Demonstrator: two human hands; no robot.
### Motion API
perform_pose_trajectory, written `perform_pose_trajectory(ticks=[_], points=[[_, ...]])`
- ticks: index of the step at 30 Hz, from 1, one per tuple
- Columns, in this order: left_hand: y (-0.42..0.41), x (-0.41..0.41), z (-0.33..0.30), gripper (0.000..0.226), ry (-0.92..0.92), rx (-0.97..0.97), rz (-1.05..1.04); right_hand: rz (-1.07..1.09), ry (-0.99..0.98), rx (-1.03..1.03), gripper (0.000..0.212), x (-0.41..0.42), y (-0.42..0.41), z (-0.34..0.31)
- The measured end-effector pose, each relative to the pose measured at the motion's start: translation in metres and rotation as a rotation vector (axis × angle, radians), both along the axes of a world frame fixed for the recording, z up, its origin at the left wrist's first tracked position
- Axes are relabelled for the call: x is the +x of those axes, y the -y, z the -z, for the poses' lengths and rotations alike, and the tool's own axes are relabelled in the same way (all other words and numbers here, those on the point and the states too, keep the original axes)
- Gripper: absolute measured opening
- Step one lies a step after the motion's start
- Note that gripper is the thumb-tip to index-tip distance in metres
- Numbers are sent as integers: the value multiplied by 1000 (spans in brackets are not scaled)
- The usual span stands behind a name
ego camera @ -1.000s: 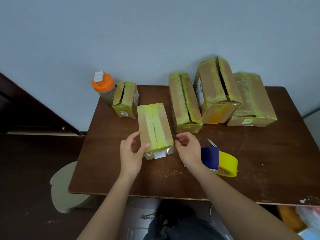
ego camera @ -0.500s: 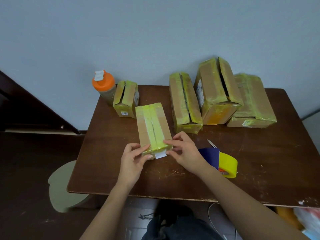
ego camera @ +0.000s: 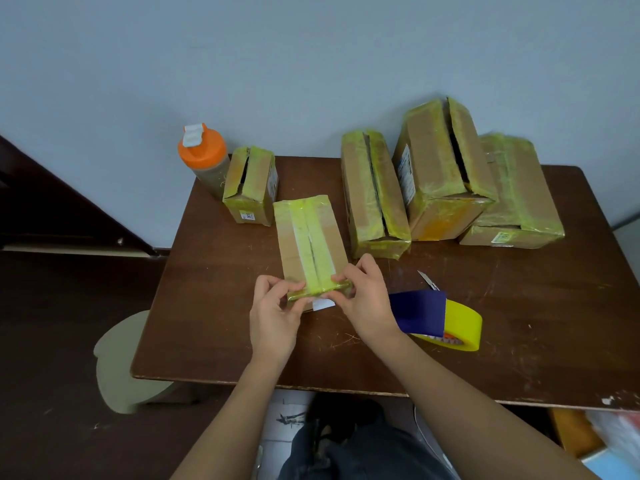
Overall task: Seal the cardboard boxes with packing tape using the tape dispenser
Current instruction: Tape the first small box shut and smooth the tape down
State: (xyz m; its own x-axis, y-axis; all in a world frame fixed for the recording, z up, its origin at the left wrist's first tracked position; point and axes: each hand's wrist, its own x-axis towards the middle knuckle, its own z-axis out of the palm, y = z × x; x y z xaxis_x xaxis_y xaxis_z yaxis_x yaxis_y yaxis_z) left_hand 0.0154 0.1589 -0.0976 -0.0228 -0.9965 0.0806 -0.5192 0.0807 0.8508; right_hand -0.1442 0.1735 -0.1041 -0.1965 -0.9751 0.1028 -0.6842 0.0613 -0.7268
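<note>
Head cam: both hands, left hand (ego camera: pixel 273 315) and right hand (ego camera: pixel 363 299), moved in, now pinching small box (ego camera: pixel 310 242) near edge, smoothing tape end; dispenser (ego camera: pixel 436 318) idle.

Boxes along the back edge of the tabletop (ego camera: pixel 519 341), one box pulled toward the middle, dispenser to its right.

Bottle (ego camera: pixel 205 161) at back left corner, small box (ego camera: pixel 250 189) just right of it, touching or nearly. Center box (ego camera: pixel 310 237) lies lengthwise mid-tabletop, in front of and between the small box and the tall narrow box (ego camera: pixel 374 195). Large box (ego camera: pixel 440 168) right of that one, at the back edge, against the flat box (ego camera: pixel 516 199) toward the back right corner. Left hand (ego camera: pixel 273 317) and right hand (ego camera: pixel 363 299) on the near end of center box, one on each side. Tape dispenser (ego camera: pixel 440 318) on tabletop just right of right hand, nearer the front edge. Stool (ego camera: pixel 121 362) on floor, left of front left corner.
</note>
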Motion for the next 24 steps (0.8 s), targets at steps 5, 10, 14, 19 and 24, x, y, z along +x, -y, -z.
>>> perform_pose_trajectory(ticks=[5, 10, 14, 19, 24], points=[[0, 0, -2, 25, 11, 24, 12, -27, -16, 63, 31, -4, -1, -7], [1, 0, 0, 23, 19, 25, -1, -28, -15, 79, 37, -6, 1, -14], [2, -3, -2, 23, 0, 48, -31, -71, -25, 121, 38, -7, 4, -20], [11, 22, -21, 42, -74, 266, 239, -380, 83, 294, 44, -51, 2, -34], [17, 40, -25, 66, 7, 358, 458, -418, -61, 204, 57, -56, 6, -27]])
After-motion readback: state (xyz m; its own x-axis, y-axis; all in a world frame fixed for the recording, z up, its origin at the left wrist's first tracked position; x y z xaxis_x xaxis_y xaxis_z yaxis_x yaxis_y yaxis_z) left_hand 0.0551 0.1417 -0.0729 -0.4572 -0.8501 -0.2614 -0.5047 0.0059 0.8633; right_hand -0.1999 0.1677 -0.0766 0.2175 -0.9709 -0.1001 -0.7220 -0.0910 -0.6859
